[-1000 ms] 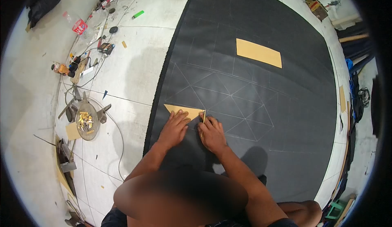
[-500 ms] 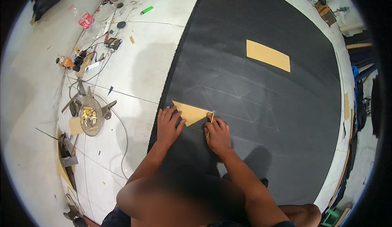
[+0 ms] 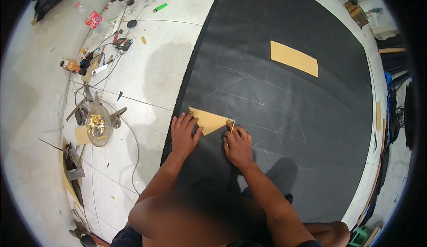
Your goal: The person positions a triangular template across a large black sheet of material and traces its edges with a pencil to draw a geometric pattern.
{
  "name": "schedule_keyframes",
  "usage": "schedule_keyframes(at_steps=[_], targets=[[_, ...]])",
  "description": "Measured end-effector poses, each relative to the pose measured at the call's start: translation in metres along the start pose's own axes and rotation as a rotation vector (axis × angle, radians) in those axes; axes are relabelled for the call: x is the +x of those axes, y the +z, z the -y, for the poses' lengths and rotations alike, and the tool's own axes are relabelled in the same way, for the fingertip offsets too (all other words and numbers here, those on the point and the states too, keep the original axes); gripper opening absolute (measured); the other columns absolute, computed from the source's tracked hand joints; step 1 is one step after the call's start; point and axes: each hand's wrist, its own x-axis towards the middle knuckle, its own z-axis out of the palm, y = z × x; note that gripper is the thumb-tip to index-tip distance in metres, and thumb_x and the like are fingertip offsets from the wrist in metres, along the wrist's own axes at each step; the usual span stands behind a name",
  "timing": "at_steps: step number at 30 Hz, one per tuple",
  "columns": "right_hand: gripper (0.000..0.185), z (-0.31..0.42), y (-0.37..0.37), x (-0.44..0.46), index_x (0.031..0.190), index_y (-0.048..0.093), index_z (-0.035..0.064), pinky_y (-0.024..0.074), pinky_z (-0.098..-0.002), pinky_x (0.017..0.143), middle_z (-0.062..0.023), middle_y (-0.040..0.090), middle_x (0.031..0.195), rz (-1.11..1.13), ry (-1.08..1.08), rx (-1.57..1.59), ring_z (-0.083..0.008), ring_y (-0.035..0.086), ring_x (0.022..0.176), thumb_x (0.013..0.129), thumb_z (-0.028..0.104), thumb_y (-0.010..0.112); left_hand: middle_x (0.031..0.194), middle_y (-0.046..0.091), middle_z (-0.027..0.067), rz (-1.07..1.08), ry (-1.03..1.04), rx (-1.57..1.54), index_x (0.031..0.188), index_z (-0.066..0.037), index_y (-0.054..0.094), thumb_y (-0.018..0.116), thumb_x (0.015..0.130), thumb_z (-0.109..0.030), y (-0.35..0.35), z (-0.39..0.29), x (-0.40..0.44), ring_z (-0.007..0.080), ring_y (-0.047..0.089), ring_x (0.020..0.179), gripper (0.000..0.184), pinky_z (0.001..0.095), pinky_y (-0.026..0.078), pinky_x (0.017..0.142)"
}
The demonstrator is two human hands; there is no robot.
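Observation:
A tan triangular card point(image 3: 209, 121) lies flat on a large dark sheet point(image 3: 329, 127) marked with thin pale lines that form triangles. My left hand point(image 3: 183, 135) rests with spread fingers on the card's left edge and the sheet beside it. At the card's right corner, my right hand point(image 3: 239, 145) grips a thin yellow pencil-like stick point(image 3: 232, 126), its tip at the corner. A tan rectangular card point(image 3: 294, 59) lies farther up on the sheet, apart from both hands.
On the pale tiled floor at left are a dish of small yellowish pieces point(image 3: 98, 124), a green lighter point(image 3: 160, 8), a plastic bottle point(image 3: 92, 19) and cables. A cardboard box point(image 3: 356, 15) and dark cloth stand along the right side.
My left hand has slid left, from the middle of the triangular card to its left edge, and its fingers are more spread. The whole view has shifted slightly. My right hand still holds the stick.

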Motion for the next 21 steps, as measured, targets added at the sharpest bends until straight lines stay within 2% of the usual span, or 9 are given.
schedule_keyframes(at_steps=[20,21], targets=[[0.022,-0.0002,0.0007,0.0004,0.113,0.065,0.0131,0.0387,-0.0477,0.104,-0.0064,0.053,0.152,0.033,0.027,0.052,-0.0299,0.047,0.132,0.092,0.019,0.070,0.142,0.060,0.0133,-0.019,0.027,-0.011,0.122,-0.009,0.070,0.075,0.091,-0.032,-0.0002,0.0033,-0.0022,0.0388,0.048,0.139,0.039,0.0600,0.029,0.119],[0.024,-0.0010,0.0012,0.0005,0.115,0.064,0.0145,0.0378,-0.0480,0.106,-0.0073,0.052,0.153,0.040,0.030,0.065,-0.0302,0.047,0.133,0.092,0.020,0.070,0.143,0.060,0.0121,-0.029,0.032,-0.005,0.122,-0.010,0.070,0.073,0.093,-0.034,0.0006,0.0041,-0.0026,0.0360,0.049,0.138,0.038,0.0585,0.028,0.120]])
